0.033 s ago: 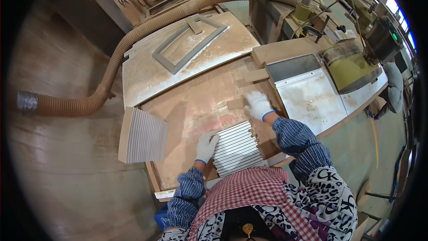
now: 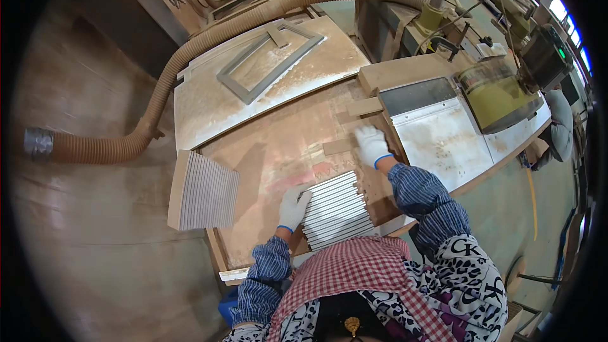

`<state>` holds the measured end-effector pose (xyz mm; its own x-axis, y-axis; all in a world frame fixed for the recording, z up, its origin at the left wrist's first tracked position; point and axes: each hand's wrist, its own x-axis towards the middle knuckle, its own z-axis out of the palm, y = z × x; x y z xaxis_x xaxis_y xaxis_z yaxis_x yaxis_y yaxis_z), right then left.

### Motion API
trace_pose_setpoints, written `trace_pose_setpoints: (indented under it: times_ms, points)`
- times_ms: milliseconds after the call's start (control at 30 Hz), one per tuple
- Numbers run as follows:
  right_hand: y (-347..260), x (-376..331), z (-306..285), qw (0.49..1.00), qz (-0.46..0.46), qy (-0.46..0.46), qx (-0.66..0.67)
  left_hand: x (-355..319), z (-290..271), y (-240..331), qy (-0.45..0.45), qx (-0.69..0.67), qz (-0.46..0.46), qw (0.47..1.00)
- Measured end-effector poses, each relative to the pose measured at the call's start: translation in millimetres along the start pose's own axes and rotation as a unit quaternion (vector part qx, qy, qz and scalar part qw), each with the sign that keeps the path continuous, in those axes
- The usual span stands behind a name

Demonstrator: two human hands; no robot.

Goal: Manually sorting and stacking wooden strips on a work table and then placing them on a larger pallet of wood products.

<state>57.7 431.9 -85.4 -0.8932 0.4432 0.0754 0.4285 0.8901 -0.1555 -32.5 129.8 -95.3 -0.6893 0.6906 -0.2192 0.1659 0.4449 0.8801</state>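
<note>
White strips with dark lines between them (image 2: 339,209) lie side by side in front of me, their right ends uneven. My left hand (image 2: 294,208), in a white glove with a blue cuff, lies at their left ends with its fingers stretched out. Up and to the right, my right hand (image 2: 372,144), gloved the same way, has its fingers apart. A small flat wooden block (image 2: 339,146) is beside that hand, its right end partly covered. Another wooden block (image 2: 364,107) sits just beyond, near the metal plate.
A stack of similar strips (image 2: 206,191) stands at the left of the wooden table (image 2: 253,152). Behind are a board with a grey frame (image 2: 269,63) and a ribbed hose (image 2: 171,76). A green machine (image 2: 497,95) stands over a metal plate (image 2: 437,130) at right.
My right hand has shifted slightly right and away from me, showing more of the small block. My left hand and the strips stay put.
</note>
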Motion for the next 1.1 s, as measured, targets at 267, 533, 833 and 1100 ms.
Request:
trace_pose_setpoints:
  times_ms: [267, 533, 833, 1100]
  points:
    - [-6.5, -5.7, -4.2, 0.993, -0.034, -0.083, 0.074, -0.9, 3.4, -13.3, 0.070, -0.003, 0.009, 0.997]
    - [-48.7, -22.2, 15.1, 0.875, -0.072, -0.237, 0.416, -10.9, -0.4, 0.1, 0.154, -0.259, -0.104, 0.948]
    - [-57.7, -67.5, -24.6, 0.601, 0.429, -0.145, 0.658, -8.3, 10.9, -22.6, 0.102, -0.136, -0.047, 0.984]
    - [-65.6, -89.0, 32.0, 0.808, 0.137, -0.018, 0.572, -13.8, 21.6, -3.7, 0.144, -0.088, -0.045, 0.985]
